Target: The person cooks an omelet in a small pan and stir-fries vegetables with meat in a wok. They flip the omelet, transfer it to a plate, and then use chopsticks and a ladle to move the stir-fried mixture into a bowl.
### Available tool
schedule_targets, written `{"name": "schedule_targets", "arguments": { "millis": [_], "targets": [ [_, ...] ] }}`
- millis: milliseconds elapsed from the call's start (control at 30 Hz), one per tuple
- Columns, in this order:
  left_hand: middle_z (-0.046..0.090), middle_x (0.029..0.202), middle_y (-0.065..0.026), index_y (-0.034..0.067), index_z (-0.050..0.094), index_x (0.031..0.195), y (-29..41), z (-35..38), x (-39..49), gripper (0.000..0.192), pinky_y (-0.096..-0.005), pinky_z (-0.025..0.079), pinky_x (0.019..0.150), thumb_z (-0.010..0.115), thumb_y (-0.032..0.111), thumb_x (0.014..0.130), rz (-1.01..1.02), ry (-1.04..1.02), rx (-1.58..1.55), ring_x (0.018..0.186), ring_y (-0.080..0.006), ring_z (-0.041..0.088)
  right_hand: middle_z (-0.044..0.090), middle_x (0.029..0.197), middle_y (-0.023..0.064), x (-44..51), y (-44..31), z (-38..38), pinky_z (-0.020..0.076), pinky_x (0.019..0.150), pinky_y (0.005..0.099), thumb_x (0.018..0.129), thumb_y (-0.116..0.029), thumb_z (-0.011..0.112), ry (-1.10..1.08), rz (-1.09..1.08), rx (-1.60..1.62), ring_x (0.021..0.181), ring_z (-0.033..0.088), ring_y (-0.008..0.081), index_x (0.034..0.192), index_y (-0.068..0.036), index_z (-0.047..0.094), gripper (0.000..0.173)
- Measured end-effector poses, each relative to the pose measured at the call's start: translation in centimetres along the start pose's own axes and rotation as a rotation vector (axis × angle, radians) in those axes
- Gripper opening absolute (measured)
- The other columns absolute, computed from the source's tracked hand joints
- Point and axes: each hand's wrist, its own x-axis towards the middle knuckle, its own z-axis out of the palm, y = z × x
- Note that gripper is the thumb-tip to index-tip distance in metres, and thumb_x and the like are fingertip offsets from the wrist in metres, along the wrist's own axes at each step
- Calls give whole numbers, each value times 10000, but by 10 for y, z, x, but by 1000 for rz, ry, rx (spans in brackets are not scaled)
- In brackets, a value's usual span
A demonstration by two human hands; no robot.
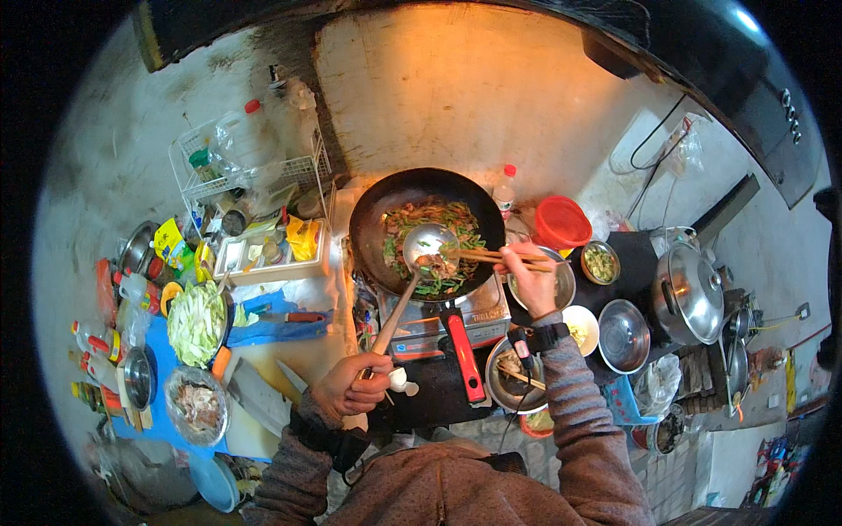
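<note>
My left hand [358, 388] grips the long handle of a metal ladle [395, 319]. The ladle's bowl is over the black wok [368, 223], with some food in it. Between the fingers of my right hand [531, 279] are wooden chopsticks [490, 256], whose tips reach the ladle bowl. Green vegetable pieces and browned, meat-like strips [431, 214] lie in the wok. It stands on a portable gas stove [454, 329], its red and black handle [462, 355] pointing towards me. A small white object [398, 379] shows beside my left hand; what it is I cannot tell.
Left are a cleaver [260, 394], sliced cabbage [196, 322], a film-covered bowl of meat [197, 406] and a seasoning box [273, 253]. Right are metal bowls [625, 336], a lidded pot [691, 292], a red plastic container [562, 222] and a bowl with chopsticks [516, 378].
</note>
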Motion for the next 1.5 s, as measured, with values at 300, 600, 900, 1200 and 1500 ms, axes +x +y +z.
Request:
{"name": "schedule_targets", "arguments": {
  "millis": [300,600,900,1200,1500],
  "targets": [
    [317,433,65,130,414,734,0,6,-3,250,-168,191,249,370,208,967,18,58,-13,297,-23,220,640,774,73,6,0,-8,509,565,244,862,-68,625,101,-55,-62,632,636,141,868,49,627,117],
    [318,432,62,125,425,742,1,3,-3,248,-168,193,246,373,214,967,4,58,-24,291,-28,223,634,774,74,12,-4,-8,520,576,240,859,-63,629,121,-69,-83,652,637,135,872,54,626,117],
    [333,416,59,141,392,728,2,0,1,287,-180,202,225,313,243,985,-33,22,-6,271,-36,223,629,791,74,12,22,26,519,567,240,865,-71,623,-25,-37,-8,647,643,154,883,52,631,125],
    [318,406,65,143,373,681,0,-4,-6,325,-179,210,229,318,247,984,35,1,-5,273,-29,233,650,776,85,-2,5,-14,524,571,252,865,-81,624,108,-33,-30,628,636,136,901,52,633,138],
    [306,406,67,162,371,666,2,3,-9,322,-178,205,230,339,237,978,18,56,22,274,-27,233,643,761,72,1,4,-9,525,580,253,858,-72,633,179,-25,-70,631,642,141,891,47,635,123]
  ]
}}
